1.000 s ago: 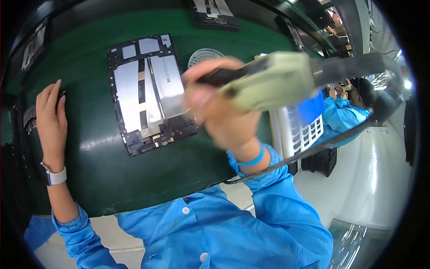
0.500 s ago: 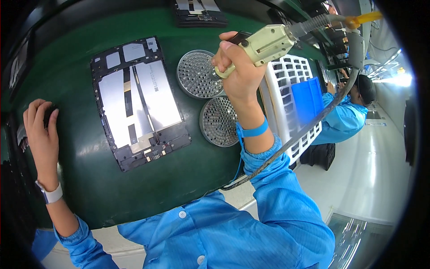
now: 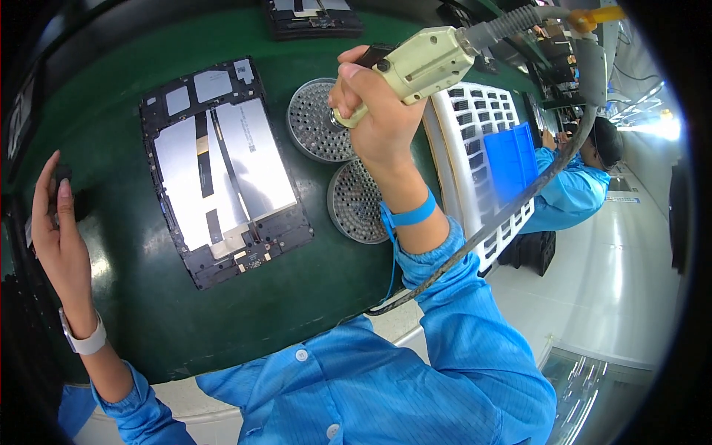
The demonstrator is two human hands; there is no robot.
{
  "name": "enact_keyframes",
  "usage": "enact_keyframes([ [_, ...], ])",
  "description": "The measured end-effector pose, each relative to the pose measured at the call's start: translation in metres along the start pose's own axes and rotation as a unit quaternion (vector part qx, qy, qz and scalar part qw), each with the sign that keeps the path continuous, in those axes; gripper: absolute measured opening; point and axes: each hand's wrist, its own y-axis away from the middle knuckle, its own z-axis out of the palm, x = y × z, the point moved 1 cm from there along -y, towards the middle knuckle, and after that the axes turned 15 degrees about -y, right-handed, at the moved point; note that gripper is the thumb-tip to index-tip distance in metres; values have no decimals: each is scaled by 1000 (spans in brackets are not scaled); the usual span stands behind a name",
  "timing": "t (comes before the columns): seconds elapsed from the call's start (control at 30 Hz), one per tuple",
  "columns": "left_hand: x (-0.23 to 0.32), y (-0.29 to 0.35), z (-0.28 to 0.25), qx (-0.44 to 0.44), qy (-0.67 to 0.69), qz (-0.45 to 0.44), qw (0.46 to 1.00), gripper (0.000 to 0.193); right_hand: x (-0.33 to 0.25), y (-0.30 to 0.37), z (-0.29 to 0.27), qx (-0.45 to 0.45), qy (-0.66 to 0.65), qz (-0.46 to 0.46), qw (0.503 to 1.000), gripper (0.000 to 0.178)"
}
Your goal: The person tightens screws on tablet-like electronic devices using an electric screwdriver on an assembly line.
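Observation:
My right hand is wrapped round a pale green electric screwdriver. Its tip end points down over the upper of two round metal screw trays, both full of small holes. The lower screw tray is partly hidden by my right wrist. Left of the trays lies an opened tablet, black-framed with silver plates and a dark ribbon cable. At the table's left side my left hand has long, nearly straight fingers, with a small black piece between thumb and fingertips; what it is I cannot make out.
A stack of dark tablet parts lies at the far edge of the green table mat. Right of my arm are a white slotted tray and a blue bin. The screwdriver's cable crosses my right sleeve. Another person sits beyond.
My left hand's fingers have straightened, and the black piece has shifted away from me and to the left. My right hand and the screwdriver have moved slightly left, still over the upper tray.

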Motion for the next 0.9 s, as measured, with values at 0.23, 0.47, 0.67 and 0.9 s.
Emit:
enact_keyframes([
  [0.23, 57, -29, -1, -109, 279, -30, 954, 28, -1, 1, 1, -20, 11, -1, 1000, 13],
  [0.47, 154, -84, 73, -233, 339, 16, 911, 27, -16, 7, -9, 14, -63, -34, 997, 15],
  [0.67, 154, -90, 115, -169, 205, 91, 960, 25, -25, 12, -12, 21, -65, -27, 997, 17],
  [0.9, 160, -85, 118, -81, 163, 160, 970, 20, -29, 13, -10, 26, -49, 1, 998, 20],
])
